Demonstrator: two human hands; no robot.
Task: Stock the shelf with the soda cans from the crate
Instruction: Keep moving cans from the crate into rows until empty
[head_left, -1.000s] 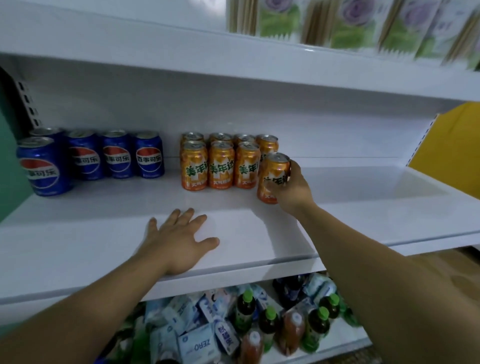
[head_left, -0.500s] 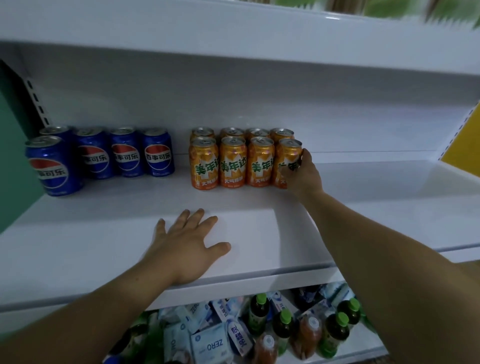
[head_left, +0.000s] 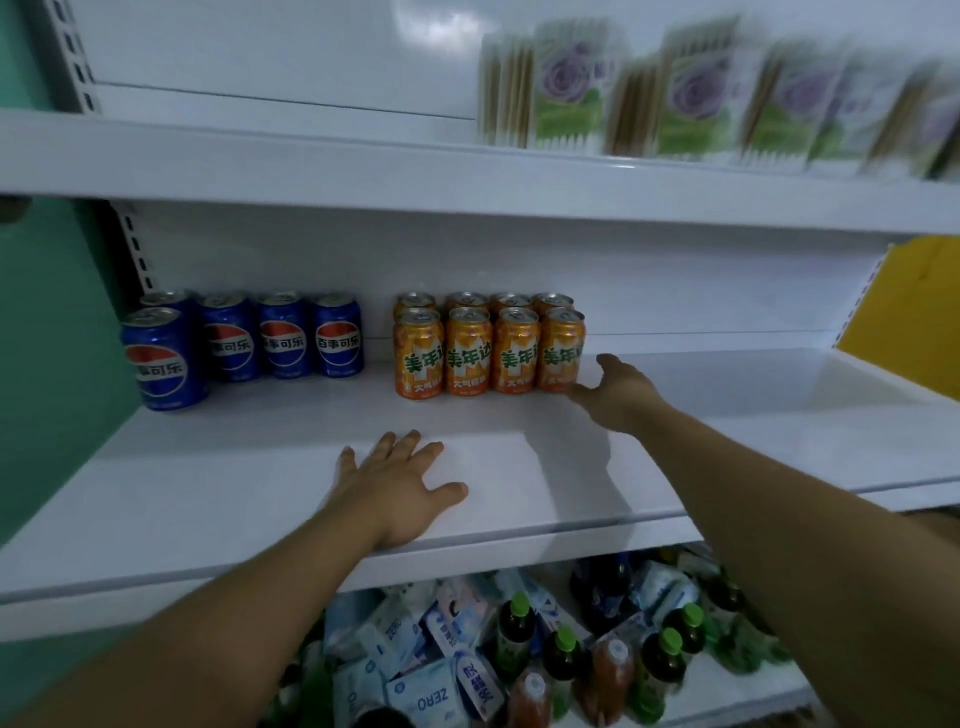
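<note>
eight orange cans (head_left: 491, 351) by right hand (head_left: 618, 392), left hand (head_left: 400, 491) on shelf edge (head_left: 182, 587)

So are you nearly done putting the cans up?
Eight orange cans and five blue cans stand on the shelf. Nothing is in hand: the right hand is open beside them, the left hand rests flat. The crate is out of view, so what's left is unclear.

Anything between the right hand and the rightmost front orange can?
Nothing visible. The right hand is open just right of the rightmost front orange can, fingers beside its wall; I cannot tell if they touch.
</note>
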